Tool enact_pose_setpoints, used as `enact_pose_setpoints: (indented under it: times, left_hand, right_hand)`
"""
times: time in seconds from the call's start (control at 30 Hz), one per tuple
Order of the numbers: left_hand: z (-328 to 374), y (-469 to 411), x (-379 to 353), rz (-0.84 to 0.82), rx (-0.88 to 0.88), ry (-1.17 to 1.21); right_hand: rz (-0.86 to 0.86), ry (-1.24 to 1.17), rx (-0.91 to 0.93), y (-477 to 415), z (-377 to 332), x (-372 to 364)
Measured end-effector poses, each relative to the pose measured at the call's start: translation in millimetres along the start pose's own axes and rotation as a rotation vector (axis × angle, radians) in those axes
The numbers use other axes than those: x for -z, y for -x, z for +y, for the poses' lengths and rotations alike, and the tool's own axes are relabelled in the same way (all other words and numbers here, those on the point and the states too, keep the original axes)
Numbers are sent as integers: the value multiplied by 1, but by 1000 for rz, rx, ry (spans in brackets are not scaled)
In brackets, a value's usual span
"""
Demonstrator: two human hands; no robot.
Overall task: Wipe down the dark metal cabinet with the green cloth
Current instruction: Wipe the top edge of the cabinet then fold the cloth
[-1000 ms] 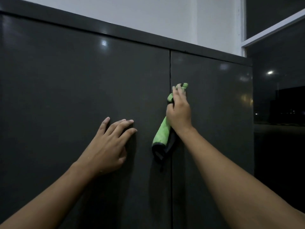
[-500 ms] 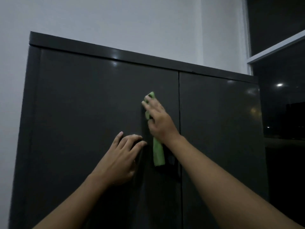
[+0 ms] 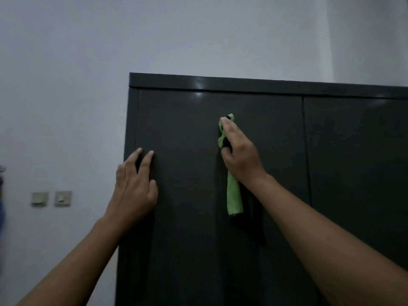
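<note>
The dark metal cabinet (image 3: 187, 120) fills the middle and right, with two doors meeting at a vertical seam on the right. My right hand (image 3: 239, 154) presses the green cloth (image 3: 234, 196) flat against the left door, fingers stretched upward over it. The cloth's dark-edged tail hangs below my wrist. My left hand (image 3: 134, 184) rests with straight fingers on the left door near the cabinet's left edge.
A pale wall (image 3: 66, 85) runs behind and to the left of the cabinet. Two wall switches (image 3: 51, 198) sit low on that wall. The cabinet's top rim (image 3: 242, 83) lies a little above my right hand.
My right hand has slid the cloth leftward from the door seam onto the left door. My left hand moved left toward the cabinet's edge. The view turned left.
</note>
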State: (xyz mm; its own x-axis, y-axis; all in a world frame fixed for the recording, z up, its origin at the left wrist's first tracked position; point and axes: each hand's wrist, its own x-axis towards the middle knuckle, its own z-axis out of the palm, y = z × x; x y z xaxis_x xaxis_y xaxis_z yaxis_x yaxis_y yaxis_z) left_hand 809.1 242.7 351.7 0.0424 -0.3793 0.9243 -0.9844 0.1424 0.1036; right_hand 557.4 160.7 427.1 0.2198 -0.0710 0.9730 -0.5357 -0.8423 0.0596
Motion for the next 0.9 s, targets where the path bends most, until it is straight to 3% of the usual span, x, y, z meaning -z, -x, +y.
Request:
enact_pose_setpoints:
  times: [0.23, 0.4, 0.43, 0.5, 0.57, 0.63, 0.73, 0.9]
  left_hand:
    - [-37, -1, 20, -61, -62, 133]
    - [-39, 0, 19, -66, -84, 97]
    - [-38, 0, 19, -74, -85, 69]
    - [-35, 1, 20, -93, -87, 6]
    - [-32, 3, 19, -109, -86, -37]
    - [-29, 6, 15, -114, -88, -42]
    - [-25, 12, 7, -134, -87, -27]
    - [-26, 15, 3, -136, -76, -33]
  right_hand:
    - [-370, 80, 521, 29, -43, -68]
    - [-671, 146, 825, 52, -42, -71]
    - [-662, 163, 857, 49, -38, -67]
    - [-444, 155, 802, 42, -25, -60]
    - [-119, 130, 537, 40, -13, -48]
    - [-16, 142, 346, 50, -9, -42]
    - [-154, 182, 383, 85, -11, -47]
    - [-344, 258, 690, 149, 11, -41]
